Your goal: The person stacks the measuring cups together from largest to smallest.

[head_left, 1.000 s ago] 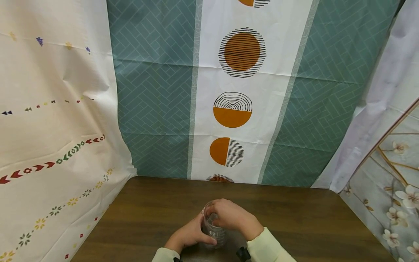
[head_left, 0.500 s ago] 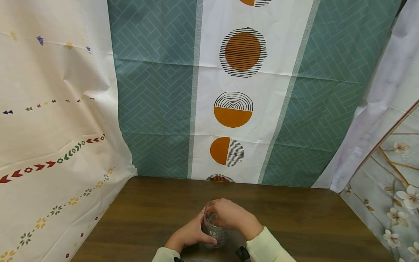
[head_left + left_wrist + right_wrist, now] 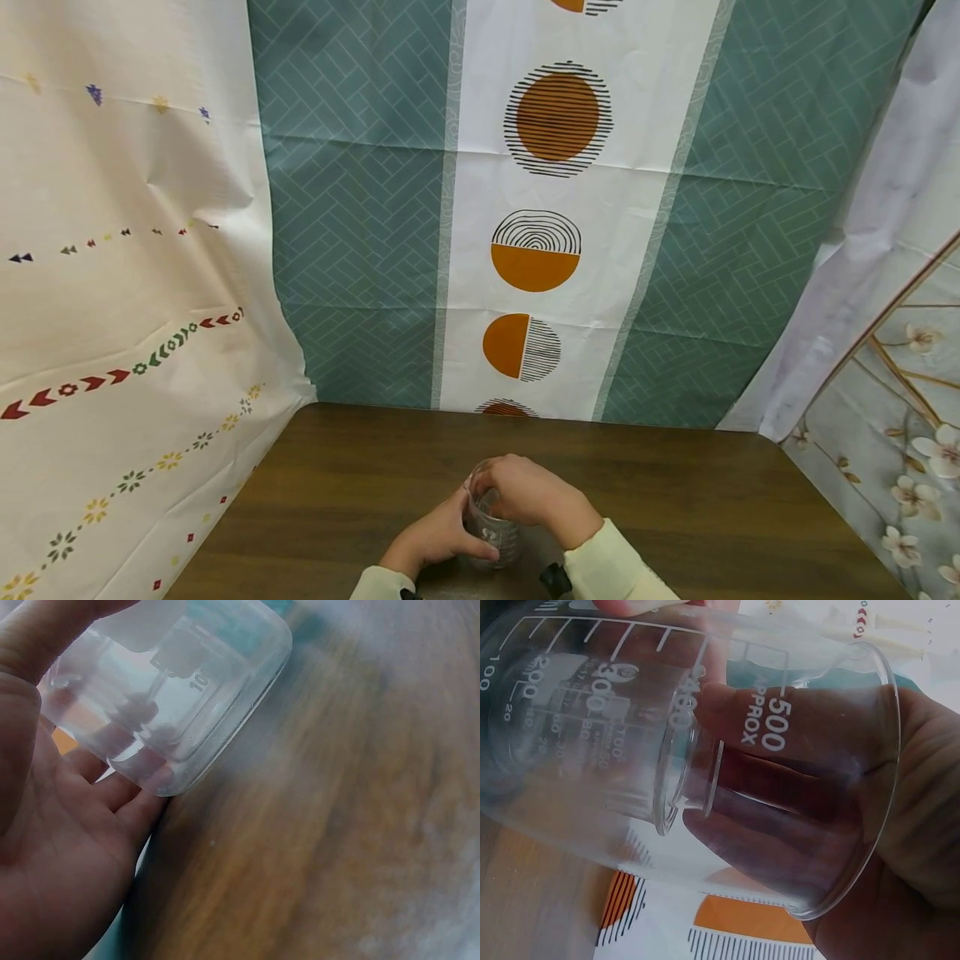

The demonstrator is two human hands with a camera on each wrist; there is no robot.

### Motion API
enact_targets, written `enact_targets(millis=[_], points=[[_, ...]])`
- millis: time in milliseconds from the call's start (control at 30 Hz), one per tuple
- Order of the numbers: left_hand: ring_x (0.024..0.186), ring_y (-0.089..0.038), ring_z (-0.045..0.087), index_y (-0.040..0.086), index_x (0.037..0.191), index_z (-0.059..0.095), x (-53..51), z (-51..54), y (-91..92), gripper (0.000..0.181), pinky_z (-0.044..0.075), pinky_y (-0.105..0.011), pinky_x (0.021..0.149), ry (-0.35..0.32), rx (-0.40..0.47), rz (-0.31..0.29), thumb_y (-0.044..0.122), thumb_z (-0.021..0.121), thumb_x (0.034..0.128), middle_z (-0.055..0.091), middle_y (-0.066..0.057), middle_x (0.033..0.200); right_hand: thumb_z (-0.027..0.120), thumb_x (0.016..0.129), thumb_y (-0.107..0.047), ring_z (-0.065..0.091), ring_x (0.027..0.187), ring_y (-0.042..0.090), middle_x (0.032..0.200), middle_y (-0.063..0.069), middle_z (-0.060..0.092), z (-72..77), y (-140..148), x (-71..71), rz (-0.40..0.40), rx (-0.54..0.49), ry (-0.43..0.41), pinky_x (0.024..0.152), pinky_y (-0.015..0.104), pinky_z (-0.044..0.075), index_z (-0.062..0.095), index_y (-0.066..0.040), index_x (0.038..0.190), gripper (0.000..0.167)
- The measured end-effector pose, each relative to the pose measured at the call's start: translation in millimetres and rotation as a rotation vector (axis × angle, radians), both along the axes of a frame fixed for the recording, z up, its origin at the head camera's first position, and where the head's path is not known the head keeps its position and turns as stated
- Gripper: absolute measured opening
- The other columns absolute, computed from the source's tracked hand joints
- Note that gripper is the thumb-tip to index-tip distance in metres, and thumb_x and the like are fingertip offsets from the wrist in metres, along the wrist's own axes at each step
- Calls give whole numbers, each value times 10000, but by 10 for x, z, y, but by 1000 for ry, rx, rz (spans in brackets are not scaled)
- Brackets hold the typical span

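A clear glass beaker point(image 3: 501, 542), marked up to 500, stands on the table in front of me. My left hand point(image 3: 438, 535) grips its side, thumb in front. The beaker's rounded base point(image 3: 247, 720) shows in the left wrist view. Smaller beakers nest inside it, their rims visible through the glass: a wider rim point(image 3: 662, 817) and a narrower rim point(image 3: 716, 780). My right hand point(image 3: 534, 493) reaches in through the large beaker's mouth. Its thumb and fingers pinch the narrower rim of the innermost small beaker. Glare blurs the inner glass.
A dark wooden table point(image 3: 360, 450) extends to both sides and behind the beaker. At its back hangs a green and white patterned cloth point(image 3: 360, 250). A cream printed cloth point(image 3: 135, 317) hangs on the left, a floral one point(image 3: 885, 467) on the right.
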State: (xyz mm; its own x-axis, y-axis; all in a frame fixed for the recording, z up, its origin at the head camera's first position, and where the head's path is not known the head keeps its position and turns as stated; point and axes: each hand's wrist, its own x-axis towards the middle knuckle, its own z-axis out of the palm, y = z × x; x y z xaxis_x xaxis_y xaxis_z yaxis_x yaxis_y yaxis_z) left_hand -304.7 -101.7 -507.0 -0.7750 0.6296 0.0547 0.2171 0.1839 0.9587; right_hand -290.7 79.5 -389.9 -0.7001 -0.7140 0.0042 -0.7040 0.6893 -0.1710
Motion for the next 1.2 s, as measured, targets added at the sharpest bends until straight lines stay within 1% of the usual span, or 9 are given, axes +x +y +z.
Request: enact_targets(millis=[133,233,300,533,800,967,1100,1200], points=[[1377,-244,344,229,1550,141,1,5,10,1067,336,-397,1081,11,-11,7,288,841,746,181,-58,1609,728,827,-80,637,985,62,1073,-122,673,-1,0,3,-8,1,-13,820,215,523,741,-233,1023,249],[1411,-261,303,233,1552,138,6,5,15,1074,305,-459,1104,17,-24,15,298,841,743,161,-56,1617,727,830,-82,641,984,66,1071,-114,678,3,-2,10,-8,3,-16,826,221,526,743,-231,1021,243],[1424,-269,285,229,1553,134,7,1,16,1075,294,-481,1110,18,-27,16,299,839,745,153,-58,1621,728,829,-77,643,982,71,1065,-109,682,9,-3,16,-5,2,-15,824,223,527,744,-225,1021,243],[1390,-246,333,248,1547,156,5,-18,14,1055,321,-422,1093,23,-32,17,307,839,745,198,-43,1607,730,824,-75,640,969,69,1042,-101,685,14,-3,29,2,14,-7,813,222,528,745,-216,1018,241],[1370,-228,357,262,1548,145,3,-13,10,1051,328,-417,1090,9,-26,6,323,832,754,196,-51,1604,732,823,-88,636,958,56,1025,-113,687,-3,-11,18,4,22,4,823,228,526,743,-226,1023,243],[1410,-262,305,237,1557,116,10,10,11,1073,292,-490,1114,0,-33,8,321,828,759,154,-66,1618,735,821,-86,645,956,73,1023,-112,690,-3,-12,17,1,17,-5,819,231,528,746,-224,1024,246],[1451,-315,237,177,1565,76,15,24,13,1112,246,-562,1131,-5,-45,20,326,827,759,92,-96,1631,740,814,-83,646,941,71,1013,-110,690,-8,-15,9,-2,14,0,814,228,528,748,-225,1016,247],[1472,-335,185,140,1566,40,13,25,14,1142,216,-589,1138,2,-64,24,352,821,761,46,-107,1637,740,809,-84,644,928,66,998,-110,693,-12,-17,3,-3,15,11,814,227,527,750,-223,1011,245]])
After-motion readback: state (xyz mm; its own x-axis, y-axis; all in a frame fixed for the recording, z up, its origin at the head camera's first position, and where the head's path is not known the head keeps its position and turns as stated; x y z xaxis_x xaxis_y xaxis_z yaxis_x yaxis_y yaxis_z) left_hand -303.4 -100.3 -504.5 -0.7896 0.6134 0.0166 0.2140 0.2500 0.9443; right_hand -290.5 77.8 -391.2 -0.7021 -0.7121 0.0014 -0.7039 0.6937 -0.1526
